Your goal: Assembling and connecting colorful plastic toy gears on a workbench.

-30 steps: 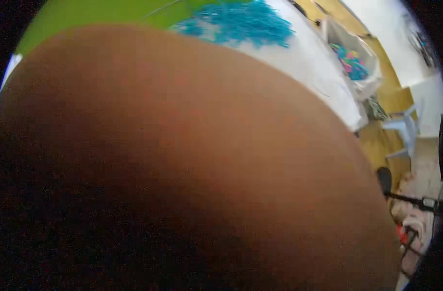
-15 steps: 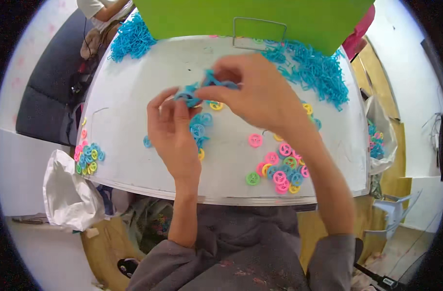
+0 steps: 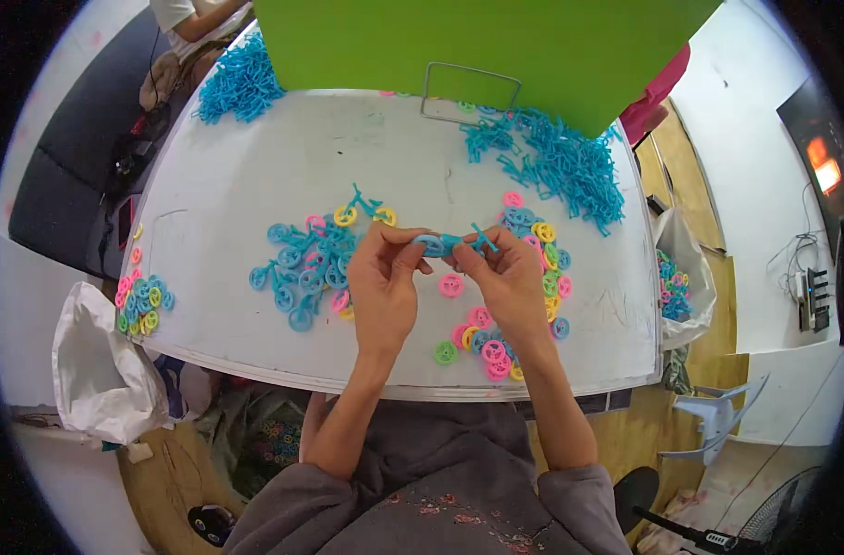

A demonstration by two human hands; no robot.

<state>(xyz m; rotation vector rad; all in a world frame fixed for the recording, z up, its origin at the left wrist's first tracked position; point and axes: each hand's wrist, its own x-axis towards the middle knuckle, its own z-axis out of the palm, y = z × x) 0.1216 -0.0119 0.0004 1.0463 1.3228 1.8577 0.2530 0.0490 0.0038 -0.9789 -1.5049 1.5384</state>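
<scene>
Over the middle of the white table (image 3: 255, 157), my left hand (image 3: 383, 291) pinches a small blue plastic wheel (image 3: 429, 244). My right hand (image 3: 510, 287) closes on a blue forked plastic frame piece (image 3: 482, 239) that meets the wheel; fingertips hide where they join. Left of my left hand lies a loose heap of blue frame pieces with wheels on them (image 3: 311, 270), mostly blue with some pink and yellow. Loose pink, yellow, green and blue wheels (image 3: 494, 351) spread under and beside my right hand.
A green panel (image 3: 477, 46) rises at the far edge, with a thin wire handle (image 3: 425, 92). Blue frame pieces are heaped at far right (image 3: 570, 176) and far left (image 3: 241, 83). White sacks (image 3: 103, 370) hang by both sides. Another person's arm (image 3: 204, 20) shows at far left.
My hands have come down toward me, the right one moving away from over the table's middle to beside the left. The whole view has shifted somewhat, and the left heap is now uncovered.
</scene>
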